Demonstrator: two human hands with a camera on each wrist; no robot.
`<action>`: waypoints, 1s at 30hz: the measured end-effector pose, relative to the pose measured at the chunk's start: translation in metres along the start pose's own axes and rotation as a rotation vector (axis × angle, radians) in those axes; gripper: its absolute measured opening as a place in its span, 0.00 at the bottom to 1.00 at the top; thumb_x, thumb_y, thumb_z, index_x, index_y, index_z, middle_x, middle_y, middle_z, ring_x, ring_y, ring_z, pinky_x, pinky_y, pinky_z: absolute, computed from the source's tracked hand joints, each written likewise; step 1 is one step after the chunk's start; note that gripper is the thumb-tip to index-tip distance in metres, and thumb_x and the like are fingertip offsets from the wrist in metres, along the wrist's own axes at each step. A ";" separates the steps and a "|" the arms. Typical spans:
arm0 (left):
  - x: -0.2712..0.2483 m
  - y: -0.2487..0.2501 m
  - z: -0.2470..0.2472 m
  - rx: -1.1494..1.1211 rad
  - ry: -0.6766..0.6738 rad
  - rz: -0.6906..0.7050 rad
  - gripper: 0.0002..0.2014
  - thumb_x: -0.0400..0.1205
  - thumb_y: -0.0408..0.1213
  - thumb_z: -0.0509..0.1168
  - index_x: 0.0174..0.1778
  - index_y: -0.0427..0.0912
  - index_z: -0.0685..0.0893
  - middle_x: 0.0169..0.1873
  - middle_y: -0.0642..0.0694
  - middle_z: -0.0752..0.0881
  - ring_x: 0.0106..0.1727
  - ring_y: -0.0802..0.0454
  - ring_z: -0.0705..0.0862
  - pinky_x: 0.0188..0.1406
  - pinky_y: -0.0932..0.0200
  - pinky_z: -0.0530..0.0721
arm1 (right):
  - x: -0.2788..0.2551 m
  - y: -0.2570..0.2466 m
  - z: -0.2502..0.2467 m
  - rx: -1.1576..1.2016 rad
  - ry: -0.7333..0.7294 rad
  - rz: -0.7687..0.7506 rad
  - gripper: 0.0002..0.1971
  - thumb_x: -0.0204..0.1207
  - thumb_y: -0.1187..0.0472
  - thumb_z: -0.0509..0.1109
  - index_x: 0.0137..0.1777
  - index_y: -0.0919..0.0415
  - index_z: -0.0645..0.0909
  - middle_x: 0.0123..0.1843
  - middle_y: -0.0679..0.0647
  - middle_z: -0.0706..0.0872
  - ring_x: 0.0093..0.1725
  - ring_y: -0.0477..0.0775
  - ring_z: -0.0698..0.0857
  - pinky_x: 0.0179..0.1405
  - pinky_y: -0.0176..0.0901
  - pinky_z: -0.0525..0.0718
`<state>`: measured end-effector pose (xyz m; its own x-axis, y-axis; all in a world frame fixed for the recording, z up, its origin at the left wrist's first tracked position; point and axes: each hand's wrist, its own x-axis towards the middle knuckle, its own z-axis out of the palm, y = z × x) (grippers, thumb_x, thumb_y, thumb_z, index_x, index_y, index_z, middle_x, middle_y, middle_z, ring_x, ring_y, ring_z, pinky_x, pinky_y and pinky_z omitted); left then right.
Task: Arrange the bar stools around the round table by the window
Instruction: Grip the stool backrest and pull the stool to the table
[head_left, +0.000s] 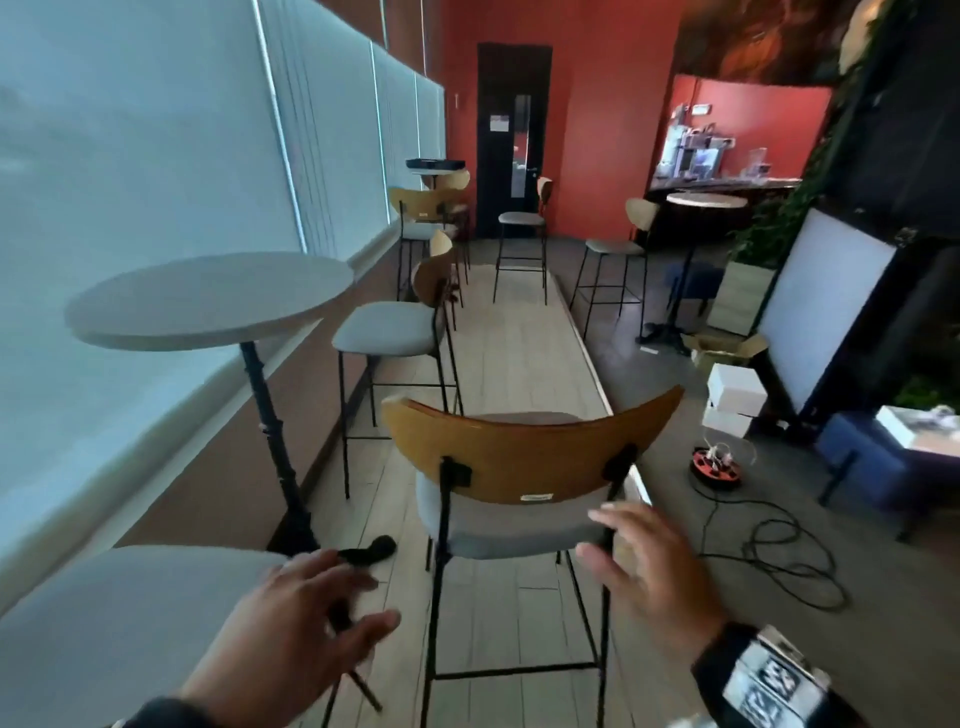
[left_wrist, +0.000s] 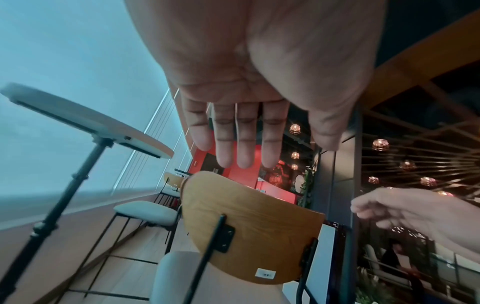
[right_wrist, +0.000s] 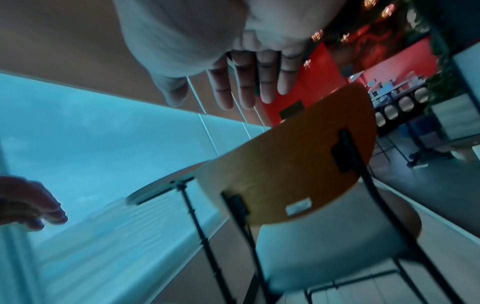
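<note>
Reaching for grey-seated wooden-backed bar stool (head_left: 524, 467) | my left hand (head_left: 291, 623), right hand (head_left: 654, 561): fingers (left_wrist: 244, 139) apart, empty | risk: stool legs striking round white desk (head_left: 208, 299) pole.

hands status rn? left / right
Left hand: open, fingers spread, holding nothing.
Right hand: open, just behind the bar stool, gripping nothing.

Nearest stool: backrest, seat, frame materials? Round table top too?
Backrest: looks like bent plywood, amber wood grain shows, smooth satin finish. Seat: padded, grey upholstery, probably fabric; weave too blurred to confirm. Frame: thin black rods, likely painted or powder-coated metal. Round table top: pale matte slab, possibly laminate or stone-look; its post looks like black metal.
</note>
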<state>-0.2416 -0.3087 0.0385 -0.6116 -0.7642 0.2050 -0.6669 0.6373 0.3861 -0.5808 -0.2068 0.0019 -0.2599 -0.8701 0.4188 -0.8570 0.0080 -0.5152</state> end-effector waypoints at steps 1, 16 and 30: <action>0.027 0.018 0.011 -0.002 0.007 -0.033 0.37 0.65 0.84 0.46 0.56 0.67 0.85 0.50 0.69 0.79 0.51 0.62 0.81 0.54 0.59 0.84 | 0.029 0.016 -0.011 -0.043 0.008 0.000 0.37 0.75 0.25 0.54 0.64 0.53 0.85 0.65 0.48 0.84 0.65 0.49 0.80 0.65 0.49 0.78; 0.290 0.048 0.077 0.406 -0.233 -0.307 0.45 0.62 0.86 0.42 0.21 0.44 0.76 0.20 0.50 0.78 0.23 0.52 0.77 0.33 0.54 0.72 | 0.219 0.112 0.008 -0.466 -0.379 0.147 0.44 0.71 0.19 0.41 0.22 0.57 0.78 0.25 0.51 0.82 0.32 0.52 0.80 0.65 0.63 0.69; 0.311 0.075 0.128 0.515 -0.081 -0.498 0.47 0.66 0.85 0.34 0.15 0.45 0.74 0.13 0.52 0.71 0.15 0.55 0.67 0.47 0.51 0.78 | 0.285 0.195 0.012 -0.446 -0.386 -0.242 0.39 0.70 0.21 0.39 0.20 0.53 0.70 0.18 0.47 0.71 0.20 0.46 0.69 0.50 0.52 0.77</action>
<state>-0.5362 -0.4862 0.0165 -0.1994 -0.9791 0.0399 -0.9785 0.1968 -0.0612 -0.8163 -0.4587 0.0120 0.0723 -0.9872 0.1419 -0.9959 -0.0792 -0.0436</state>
